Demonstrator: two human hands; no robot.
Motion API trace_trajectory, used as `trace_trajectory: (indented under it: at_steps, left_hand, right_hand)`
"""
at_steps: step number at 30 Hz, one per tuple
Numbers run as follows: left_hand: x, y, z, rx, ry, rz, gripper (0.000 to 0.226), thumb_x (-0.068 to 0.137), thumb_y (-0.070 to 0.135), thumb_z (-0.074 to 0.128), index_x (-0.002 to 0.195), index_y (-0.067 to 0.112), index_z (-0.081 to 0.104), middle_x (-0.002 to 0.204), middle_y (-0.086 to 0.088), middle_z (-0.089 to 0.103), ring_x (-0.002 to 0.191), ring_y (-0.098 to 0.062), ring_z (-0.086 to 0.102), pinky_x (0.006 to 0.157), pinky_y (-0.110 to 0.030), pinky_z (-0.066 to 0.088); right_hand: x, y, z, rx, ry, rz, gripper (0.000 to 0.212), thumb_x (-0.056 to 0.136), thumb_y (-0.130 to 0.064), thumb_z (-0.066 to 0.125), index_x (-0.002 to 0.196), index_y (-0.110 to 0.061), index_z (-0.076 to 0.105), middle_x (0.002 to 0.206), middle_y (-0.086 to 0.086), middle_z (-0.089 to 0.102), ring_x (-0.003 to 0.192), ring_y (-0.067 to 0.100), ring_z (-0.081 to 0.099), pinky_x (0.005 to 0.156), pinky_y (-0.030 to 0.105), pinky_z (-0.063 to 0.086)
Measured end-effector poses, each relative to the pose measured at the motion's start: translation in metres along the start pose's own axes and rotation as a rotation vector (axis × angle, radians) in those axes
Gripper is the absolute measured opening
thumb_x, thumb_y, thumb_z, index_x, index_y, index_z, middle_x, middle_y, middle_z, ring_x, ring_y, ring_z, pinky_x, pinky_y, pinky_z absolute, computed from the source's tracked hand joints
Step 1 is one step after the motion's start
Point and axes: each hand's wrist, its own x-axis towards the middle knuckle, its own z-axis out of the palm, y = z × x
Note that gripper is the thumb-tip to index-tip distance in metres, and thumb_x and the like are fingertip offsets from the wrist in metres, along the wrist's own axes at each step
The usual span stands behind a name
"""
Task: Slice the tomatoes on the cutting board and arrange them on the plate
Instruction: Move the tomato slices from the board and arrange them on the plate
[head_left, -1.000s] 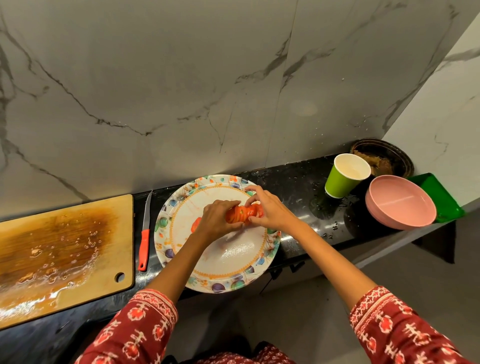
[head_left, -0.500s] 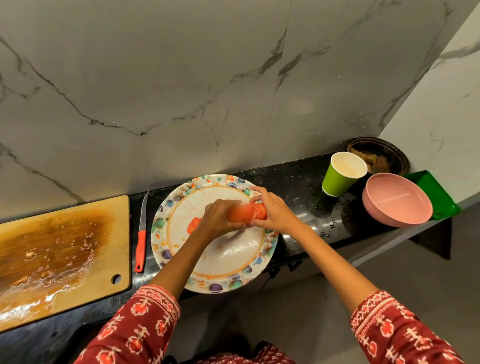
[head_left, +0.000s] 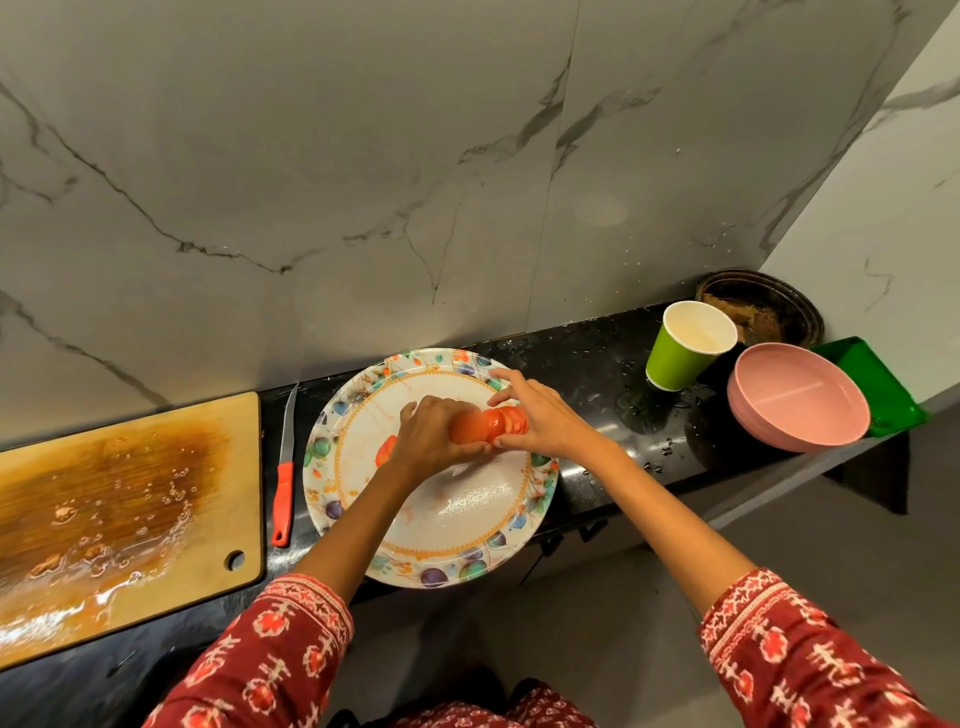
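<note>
1. Over the plate (head_left: 441, 564): left hand (head_left: 434, 436) and right hand (head_left: 545, 418), pressed in from either side on a stack of tomato slices (head_left: 488, 426), held together like a sliced loaf just above the plate's upper middle.
2. Left hand – fingers curled over the stack's left end, knuckles up; right hand – thumb under, fingers over the right end, index finger stretched toward the plate's far rim.
3. One loose tomato slice (head_left: 385, 451) on the plate, just left of the left hand, partly hidden by it.
4. Left of the plate, just beside its rim: red-handled knife (head_left: 283, 493) flat on the black counter (head_left: 587, 364), blade pointing at the wall.
5. Further left: wooden cutting board (head_left: 130, 509), wet with juice and seeds.
6. Right of the plate, well apart: green paper cup (head_left: 685, 345), upright; behind it a dark dish (head_left: 779, 306) with brown scraps; pink bowl (head_left: 800, 402) near the counter's end, beside a green tray (head_left: 878, 382).
7. At the bottom edge: red patterned sleeves (head_left: 270, 660) on both arms.
</note>
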Motion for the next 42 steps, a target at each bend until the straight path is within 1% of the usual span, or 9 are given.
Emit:
trace_trajectory:
  at_steps: [6, 11, 13, 15, 21, 27, 31, 38, 42]
  left_hand:
    - [-0.0008, -0.0013, -0.0026, 0.008, -0.031, -0.002, 0.061, 0.076, 0.05, 0.067, 0.127, 0.022, 0.05, 0.127, -0.002, 0.055, 0.119, -0.019, 0.045, 0.104, -0.04, 0.03]
    - [-0.0024, -0.0048, -0.0028, 0.015, -0.04, -0.004, 0.061, 0.075, 0.051, 0.067, 0.127, 0.023, 0.051, 0.127, -0.001, 0.056, 0.119, -0.018, 0.044, 0.105, -0.042, 0.03]
    - [-0.002, -0.0039, -0.0021, 0.012, -0.038, 0.002, 0.065, 0.074, 0.052, 0.068, 0.129, 0.023, 0.049, 0.129, -0.001, 0.054, 0.121, -0.019, 0.043, 0.107, -0.043, 0.029]
    - [-0.0019, -0.0025, -0.0016, 0.004, -0.037, 0.003, 0.067, 0.073, 0.052, 0.069, 0.13, 0.024, 0.048, 0.131, -0.001, 0.053, 0.122, -0.019, 0.043, 0.108, -0.044, 0.028]
    - [-0.0004, 0.0014, 0.0009, 0.009, -0.062, 0.002, 0.069, 0.073, 0.052, 0.069, 0.132, 0.023, 0.046, 0.132, -0.001, 0.052, 0.123, -0.02, 0.041, 0.107, -0.042, 0.028]
    - [-0.0003, 0.0029, 0.0013, 0.007, -0.037, 0.011, 0.065, 0.074, 0.049, 0.07, 0.13, 0.023, 0.049, 0.13, -0.001, 0.054, 0.121, -0.019, 0.043, 0.106, -0.042, 0.028]
    - [0.0004, 0.0024, 0.0006, -0.013, -0.015, 0.004, 0.066, 0.073, 0.051, 0.069, 0.13, 0.022, 0.05, 0.129, -0.002, 0.055, 0.121, -0.019, 0.044, 0.105, -0.043, 0.03]
    - [-0.0008, 0.001, 0.0008, -0.065, 0.022, 0.008, 0.056, 0.078, 0.047, 0.066, 0.126, 0.022, 0.054, 0.128, -0.001, 0.057, 0.12, -0.019, 0.044, 0.105, -0.042, 0.029]
    - [0.0012, 0.0012, 0.0015, -0.06, 0.018, 0.002, 0.053, 0.079, 0.046, 0.065, 0.125, 0.022, 0.054, 0.127, -0.001, 0.057, 0.12, -0.018, 0.045, 0.105, -0.041, 0.029]
  right_hand:
    - [0.002, -0.0019, 0.0043, 0.026, -0.006, 0.01, 0.073, 0.077, -0.026, 0.074, 0.135, -0.02, 0.032, 0.136, -0.002, 0.045, 0.128, 0.019, 0.036, 0.109, 0.041, 0.023]
    - [0.0048, -0.0006, 0.0053, 0.024, -0.026, 0.015, 0.081, 0.075, -0.032, 0.075, 0.139, -0.023, 0.026, 0.13, -0.004, 0.05, 0.128, 0.018, 0.036, 0.109, 0.04, 0.023]
    - [0.0046, -0.0017, 0.0047, 0.017, -0.024, 0.016, 0.081, 0.075, -0.033, 0.075, 0.139, -0.023, 0.027, 0.133, -0.003, 0.047, 0.128, 0.017, 0.035, 0.109, 0.04, 0.022]
    - [0.0033, -0.0023, 0.0039, 0.027, -0.012, 0.02, 0.077, 0.076, -0.032, 0.075, 0.137, -0.023, 0.029, 0.137, -0.003, 0.044, 0.128, 0.018, 0.035, 0.11, 0.04, 0.023]
    - [-0.0003, -0.0016, 0.006, 0.048, 0.003, 0.016, 0.078, 0.075, -0.028, 0.075, 0.138, -0.022, 0.03, 0.136, -0.004, 0.046, 0.128, 0.018, 0.037, 0.11, 0.042, 0.024]
    - [-0.0009, 0.0005, 0.0074, 0.076, 0.016, 0.033, 0.08, 0.075, -0.025, 0.076, 0.138, -0.022, 0.027, 0.125, -0.006, 0.052, 0.124, 0.016, 0.038, 0.11, 0.042, 0.026]
    - [0.0019, -0.0001, 0.0069, 0.048, -0.003, 0.021, 0.082, 0.074, -0.03, 0.076, 0.14, -0.022, 0.026, 0.133, -0.004, 0.046, 0.127, 0.019, 0.036, 0.109, 0.042, 0.024]
    - [0.0037, -0.0011, 0.0058, 0.052, -0.006, 0.005, 0.07, 0.078, -0.024, 0.072, 0.136, -0.021, 0.033, 0.139, -0.002, 0.043, 0.13, 0.019, 0.034, 0.11, 0.043, 0.023]
    - [0.0022, 0.0015, 0.0076, 0.062, 0.005, -0.004, 0.065, 0.078, -0.026, 0.073, 0.132, -0.022, 0.037, 0.141, -0.004, 0.04, 0.129, 0.018, 0.035, 0.11, 0.043, 0.024]
